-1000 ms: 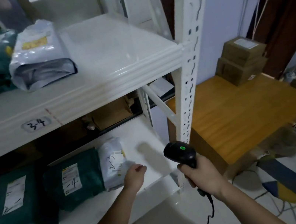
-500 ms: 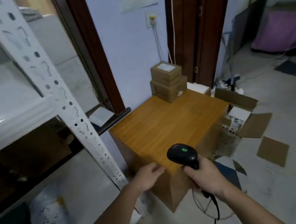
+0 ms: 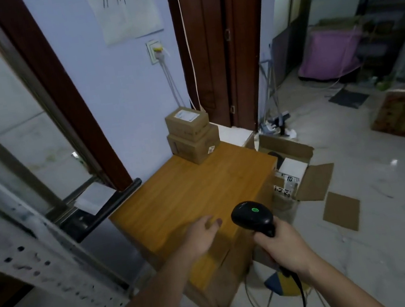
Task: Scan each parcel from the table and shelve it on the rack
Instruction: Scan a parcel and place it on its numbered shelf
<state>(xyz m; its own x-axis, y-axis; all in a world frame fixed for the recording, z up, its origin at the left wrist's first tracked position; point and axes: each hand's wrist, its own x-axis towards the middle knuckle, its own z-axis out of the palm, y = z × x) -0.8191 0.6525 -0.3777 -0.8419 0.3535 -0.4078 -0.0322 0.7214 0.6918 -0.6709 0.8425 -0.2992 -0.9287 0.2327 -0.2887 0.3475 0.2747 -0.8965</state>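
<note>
The right hand is gripping the handle of a black scanner, with its fingers curled tight around it. A small green light is glowing on top of the scanner, and its head is pointing away toward the desk. The left hand is reaching out over the near part of the wooden desk, fingers loosely spread and holding nothing. Both arms are stretching forward from the bottom of the view. Two brown parcels are sitting stacked at the far end of the desk, by the wall. The white rack is standing on the left. An open cardboard box is lying on the floor to the right of the desk.
</note>
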